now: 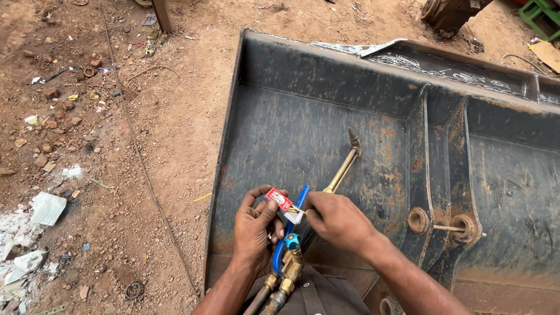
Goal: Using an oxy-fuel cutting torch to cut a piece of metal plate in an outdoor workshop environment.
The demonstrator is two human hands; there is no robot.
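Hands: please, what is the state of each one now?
Left hand: closed, holding a small matchbox over the cutting torch.
Right hand: closed, fingers pinched at the matchbox; a match cannot be told.

A large dark steel bucket (326, 134) of an earth-moving machine is seen filling the centre and the 3 o'clock side, its inner face streaked with rust. 2 upright ribs (434, 169) are welded inside it, with 2 round bosses (418, 220) near their feet. Reddish dirt ground (169, 146) is spread toward 9 o'clock, strewn with small stones (49, 125). White rubble (46, 208) is heaped at 8 o'clock. A thin cable (135, 146) is laid across the dirt. A green frame (539, 14) is glimpsed at 1 o'clock.
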